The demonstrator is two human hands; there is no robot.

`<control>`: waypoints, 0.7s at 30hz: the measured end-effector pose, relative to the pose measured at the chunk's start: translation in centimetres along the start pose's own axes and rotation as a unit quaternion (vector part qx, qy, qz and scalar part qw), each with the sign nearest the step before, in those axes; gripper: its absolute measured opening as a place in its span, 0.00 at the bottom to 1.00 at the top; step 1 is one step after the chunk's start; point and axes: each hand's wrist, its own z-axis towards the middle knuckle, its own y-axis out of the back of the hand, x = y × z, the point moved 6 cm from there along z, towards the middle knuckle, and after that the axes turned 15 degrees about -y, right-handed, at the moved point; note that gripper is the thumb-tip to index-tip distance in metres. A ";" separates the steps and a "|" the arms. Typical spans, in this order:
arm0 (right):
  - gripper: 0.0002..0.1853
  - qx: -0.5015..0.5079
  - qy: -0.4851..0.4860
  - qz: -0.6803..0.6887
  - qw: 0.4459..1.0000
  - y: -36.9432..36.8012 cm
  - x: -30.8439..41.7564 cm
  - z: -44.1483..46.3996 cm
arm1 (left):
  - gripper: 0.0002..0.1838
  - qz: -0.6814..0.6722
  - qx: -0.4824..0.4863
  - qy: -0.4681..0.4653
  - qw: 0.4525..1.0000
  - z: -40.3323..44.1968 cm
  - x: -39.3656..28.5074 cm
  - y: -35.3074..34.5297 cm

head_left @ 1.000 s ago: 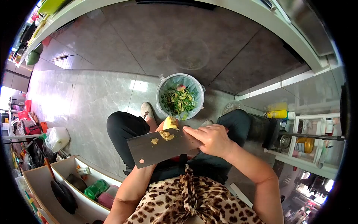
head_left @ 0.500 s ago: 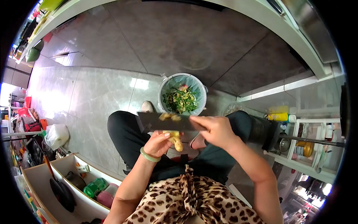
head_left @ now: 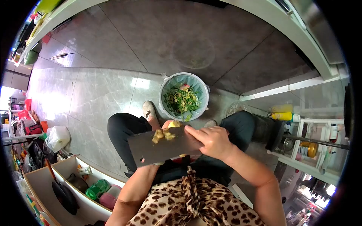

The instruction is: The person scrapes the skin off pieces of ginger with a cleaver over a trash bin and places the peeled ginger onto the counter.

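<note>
A wide dark cleaver (head_left: 162, 148) lies across my lap area in the air, with brownish-yellow peel scraps (head_left: 163, 135) stuck on its blade. My right hand (head_left: 213, 141) is closed round its handle end, index finger stretched along the blade. Behind the blade, my left hand (head_left: 166, 124) is mostly hidden; a bit of it shows by a piece of peeled yellow ginger (head_left: 174, 124), whose lower end peeks out under the blade. Just beyond stands a bin (head_left: 205, 102) lined with a bag, holding green leafy scraps and peelings (head_left: 183, 99).
An open drawer (head_left: 45, 169) at the lower left holds a black pan (head_left: 65, 197) and a green bottle (head_left: 97, 189). A white plastic bag (head_left: 57, 138) sits on the left. To the right stands a white rack (head_left: 298, 139) with a yellow bottle (head_left: 282, 116). Dark cabinet fronts (head_left: 158, 37) lie ahead.
The cleaver rose over the ginger half a second ago, showing my left hand round it, and has now come back down over that hand. The scraps on the blade have shifted and bunched up.
</note>
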 end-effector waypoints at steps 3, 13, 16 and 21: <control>0.26 0.034 -0.036 0.052 0.997 -0.7 -1.7 0.6 | 0.19 -0.004 0.144 -0.029 0.989 1.4 -0.2 -0.7; 0.16 0.169 -0.399 0.014 0.901 -6.2 -14.9 2.5 | 0.30 0.259 0.155 -0.034 0.953 2.8 -1.9 -1.6; 0.16 0.115 -0.342 0.086 0.929 -1.9 -9.8 3.7 | 0.31 0.242 0.140 -0.070 0.957 3.2 -2.3 -1.0; 0.20 0.023 -0.121 0.111 0.986 1.8 -1.9 3.6 | 0.31 0.261 0.072 -0.042 0.962 2.6 -1.7 -1.1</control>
